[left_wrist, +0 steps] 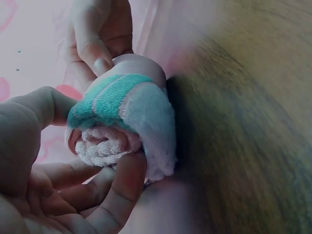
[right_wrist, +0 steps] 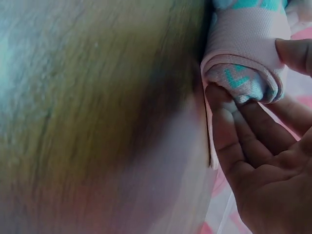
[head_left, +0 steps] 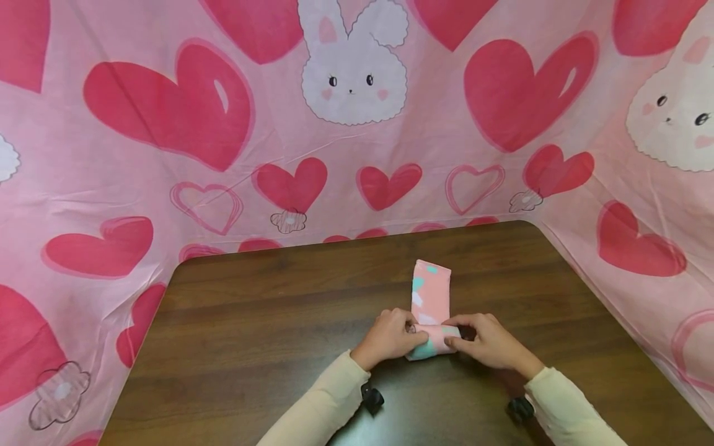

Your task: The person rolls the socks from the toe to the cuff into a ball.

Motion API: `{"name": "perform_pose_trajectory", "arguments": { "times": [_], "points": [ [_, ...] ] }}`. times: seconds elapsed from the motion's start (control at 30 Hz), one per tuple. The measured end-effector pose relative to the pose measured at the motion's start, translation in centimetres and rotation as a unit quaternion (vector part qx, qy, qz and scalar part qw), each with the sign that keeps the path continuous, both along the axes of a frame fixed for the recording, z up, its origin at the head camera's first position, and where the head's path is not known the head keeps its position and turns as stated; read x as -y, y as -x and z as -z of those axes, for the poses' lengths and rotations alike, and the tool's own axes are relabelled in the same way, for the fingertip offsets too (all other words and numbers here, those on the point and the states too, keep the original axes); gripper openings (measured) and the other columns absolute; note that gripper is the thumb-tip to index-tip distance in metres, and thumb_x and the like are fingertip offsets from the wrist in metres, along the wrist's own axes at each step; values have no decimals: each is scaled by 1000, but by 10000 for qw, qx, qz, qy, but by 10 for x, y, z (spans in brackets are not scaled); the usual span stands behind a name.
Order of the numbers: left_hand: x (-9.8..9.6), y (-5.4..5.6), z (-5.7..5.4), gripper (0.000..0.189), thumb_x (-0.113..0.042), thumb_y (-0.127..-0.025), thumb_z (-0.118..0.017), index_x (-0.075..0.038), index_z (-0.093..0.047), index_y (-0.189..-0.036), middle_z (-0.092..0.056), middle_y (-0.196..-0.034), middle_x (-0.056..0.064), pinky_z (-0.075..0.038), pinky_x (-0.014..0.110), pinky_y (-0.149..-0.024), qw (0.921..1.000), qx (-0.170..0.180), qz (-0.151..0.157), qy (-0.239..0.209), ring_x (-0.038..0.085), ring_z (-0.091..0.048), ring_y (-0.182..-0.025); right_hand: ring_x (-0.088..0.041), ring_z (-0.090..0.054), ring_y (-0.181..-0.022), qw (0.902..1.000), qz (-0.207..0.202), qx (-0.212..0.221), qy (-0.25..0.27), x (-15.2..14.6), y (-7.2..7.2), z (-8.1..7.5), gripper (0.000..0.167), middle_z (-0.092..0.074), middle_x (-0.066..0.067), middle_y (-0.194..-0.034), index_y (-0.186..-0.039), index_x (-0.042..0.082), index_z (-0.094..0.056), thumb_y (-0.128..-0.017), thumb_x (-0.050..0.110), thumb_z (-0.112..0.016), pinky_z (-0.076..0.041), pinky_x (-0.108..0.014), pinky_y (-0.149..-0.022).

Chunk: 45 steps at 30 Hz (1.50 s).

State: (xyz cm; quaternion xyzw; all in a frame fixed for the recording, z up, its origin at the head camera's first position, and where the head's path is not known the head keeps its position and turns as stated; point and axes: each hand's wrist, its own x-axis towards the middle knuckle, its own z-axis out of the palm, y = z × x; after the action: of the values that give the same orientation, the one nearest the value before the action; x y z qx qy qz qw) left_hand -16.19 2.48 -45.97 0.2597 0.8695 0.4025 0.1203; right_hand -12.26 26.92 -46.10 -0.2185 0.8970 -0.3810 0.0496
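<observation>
A pink sock (head_left: 432, 291) with teal and white patches lies on the table, its flat end stretching away from the person and its near end wound into a roll. The left hand (head_left: 390, 335) grips the roll's left end between thumb and fingers. At the right end, the right hand (head_left: 491, 341) pinches the roll the same way. In the left wrist view, the coiled end of the sock (left_wrist: 105, 146) shows between the left thumb and fingers. Layers of the rolled sock (right_wrist: 246, 48) show in the right wrist view, with the right fingertips against its end.
The dark wooden table (head_left: 268, 322) has rounded far corners. A pink cloth (head_left: 351, 148) printed with hearts and rabbits hangs behind it and along the sides. Small black devices sit by the left wrist (head_left: 372, 398) and the right wrist (head_left: 520, 409).
</observation>
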Motion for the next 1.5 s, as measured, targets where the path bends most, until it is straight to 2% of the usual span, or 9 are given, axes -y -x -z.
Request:
{"name": "perform_pose_trajectory", "arguments": {
  "times": [0.17,0.53,0.8,0.9,1.03,1.13,1.27,1.37,1.5],
  "points": [
    [1,2,2,22,-25,-82,-67,-15,-58,-66,-38,-52,-12,-26,20,-44,9999,86,95,29,3,-35,-47,0,-43,-51,9999,31,155,-31,1,-1,-1,30,-57,8,-73,-117,6,-72,-96,27,-71,-41,-23,-46],
    [2,3,7,15,-23,-85,-72,-11,-65,-79,-57,-55,-9,-43,22,-50,9968,676,-102,-408,5,-54,-49,-3,-49,-55,9987,221,443,-82,7,-2,-7,31,-56,9,-68,-116,3,-72,-94,25,-72,-43,-24,-49],
    [4,2,5,17,-21,-88,-76,-10,-63,-88,-59,-58,-6,-46,22,-51,9945,854,-174,-580,7,-57,-49,-6,-54,-63,9984,388,392,-120,11,-1,-8,29,-61,4,-83,-113,3,-72,-92,23,-74,-47,-26,-52],
    [4,2,4,18,-22,-87,-79,-11,-64,-90,-59,-69,-7,-45,21,-59,9981,344,-202,-469,4,-54,-60,-8,-56,-65,9980,475,416,-84,12,-1,-7,25,-60,2,-83,-112,8,-71,-92,23,-75,-48,-27,-53],
    [3,4,4,14,-18,-83,-81,-14,-69,-87,-57,-79,-5,-40,20,-69,9967,-742,17,-341,5,-50,-72,-10,-58,-68,9978,550,365,-22,13,-3,-6,22,-57,0,-84,-109,14,-67,-91,22,-75,-49,-28,-53],
    [2,5,3,7,-12,-82,-79,-16,-74,-85,-60,-83,-6,-38,19,-72,9858,-1569,538,-267,7,-50,-75,-11,-58,-66,9977,603,325,-13,14,-3,-5,21,-57,0,-83,-106,14,-64,-91,22,-76,-49,-28,-52],
    [4,7,0,10,-10,-81,-76,-18,-78,-86,-64,-90,-9,-37,16,-73,9616,-2473,1191,76,7,-48,-79,-12,-58,-65,9968,728,331,-3,15,-2,-4,21,-57,1,-82,-103,14,-63,-90,22,-77,-49,-29,-52],
    [7,8,-3,10,-19,-81,-80,-18,-79,-91,-64,-94,-10,-36,14,-73,9533,-2605,1495,312,7,-47,-83,-13,-58,-66,9956,871,355,15,16,-2,-5,20,-58,1,-82,-101,15,-65,-89,23,-78,-49,-29,-53],
    [9,6,-3,24,-31,-79,-86,-17,-80,-97,-63,-98,-10,-37,14,-74,9548,-2427,1657,446,8,-47,-85,-11,-59,-68,9960,886,95,-71,16,-4,-2,18,-59,3,-83,-100,16,-65,-89,23,-78,-50,-29,-55]
  ]
}}
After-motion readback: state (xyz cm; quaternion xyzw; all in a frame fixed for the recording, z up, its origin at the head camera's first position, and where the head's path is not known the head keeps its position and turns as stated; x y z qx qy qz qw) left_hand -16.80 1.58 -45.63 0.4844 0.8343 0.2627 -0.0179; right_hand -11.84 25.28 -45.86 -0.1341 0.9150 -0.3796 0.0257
